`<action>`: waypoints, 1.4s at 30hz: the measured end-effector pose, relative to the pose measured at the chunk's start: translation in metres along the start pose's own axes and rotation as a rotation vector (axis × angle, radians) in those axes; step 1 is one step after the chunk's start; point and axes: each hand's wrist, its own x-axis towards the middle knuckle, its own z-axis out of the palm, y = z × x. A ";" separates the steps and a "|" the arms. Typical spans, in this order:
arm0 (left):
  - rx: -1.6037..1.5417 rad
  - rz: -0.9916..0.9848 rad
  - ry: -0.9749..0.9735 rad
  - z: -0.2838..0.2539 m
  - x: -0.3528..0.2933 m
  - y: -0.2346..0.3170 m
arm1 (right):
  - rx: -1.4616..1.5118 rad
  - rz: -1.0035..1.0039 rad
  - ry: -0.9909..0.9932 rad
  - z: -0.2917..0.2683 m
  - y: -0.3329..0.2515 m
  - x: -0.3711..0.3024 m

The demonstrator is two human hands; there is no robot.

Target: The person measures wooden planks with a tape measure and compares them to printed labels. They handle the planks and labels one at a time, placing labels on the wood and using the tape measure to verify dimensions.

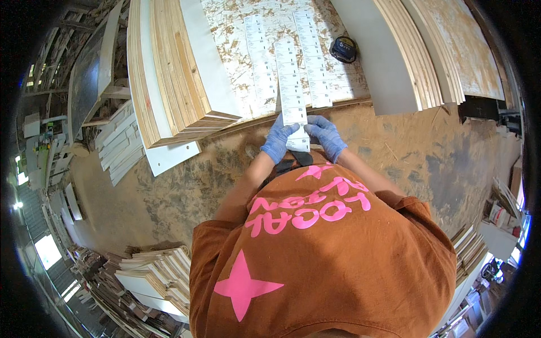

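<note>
A long strip of white printed labels (291,93) runs from the worktable toward me, its near end hanging over the front edge. My left hand (277,138), in a blue glove, pinches the strip's left side near that end. On the right side, my blue-gloved right hand (327,137) grips the same strip between thumb and fingers. Two more label strips lie flat on the flaking white tabletop (225,28): a left strip (260,65) and a right strip (313,59). Beyond my right hand, a black tape measure (344,49) rests on the tabletop.
Stacked wooden panels with white faces (180,73) stand left of the strips; other stacked panels (403,56) are at the right. White slats (121,143) lie beside the left stack. The floor (394,146) is dusty brown. Behind me are piled boards (160,276).
</note>
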 end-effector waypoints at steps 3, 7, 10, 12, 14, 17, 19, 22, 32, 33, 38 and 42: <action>-0.082 -0.009 -0.004 -0.007 0.002 -0.008 | 0.001 0.021 0.013 0.002 0.001 0.000; -0.204 0.025 -0.053 -0.012 0.004 -0.010 | -0.007 0.053 0.024 0.002 0.001 0.000; -0.192 0.047 -0.046 -0.014 0.004 -0.012 | -0.006 0.061 0.031 0.001 0.003 0.002; -0.178 0.058 -0.046 -0.015 0.005 -0.013 | -0.008 0.062 0.034 0.000 0.003 0.002; -0.175 0.066 -0.056 -0.014 0.005 -0.012 | 0.006 0.065 0.039 0.001 0.002 0.001; -0.151 0.064 -0.054 -0.012 0.005 -0.009 | 0.028 0.066 0.043 0.002 0.001 0.000; -0.166 0.066 -0.072 -0.011 0.004 -0.008 | 0.014 0.062 0.036 -0.001 0.005 0.003; -0.177 0.090 -0.092 -0.013 0.005 -0.010 | -0.006 0.070 0.002 -0.004 0.004 0.003; -0.137 0.096 -0.098 -0.015 0.003 -0.009 | -0.002 0.052 0.042 0.000 0.004 0.002; -0.121 0.096 -0.085 -0.013 0.003 -0.008 | -0.006 0.053 0.047 0.001 0.003 0.001; -0.074 0.084 -0.069 -0.007 0.001 -0.003 | -0.011 0.053 0.051 0.001 0.002 0.002; -0.087 0.085 0.012 -0.004 0.002 -0.003 | -0.011 0.050 0.047 0.000 0.003 0.003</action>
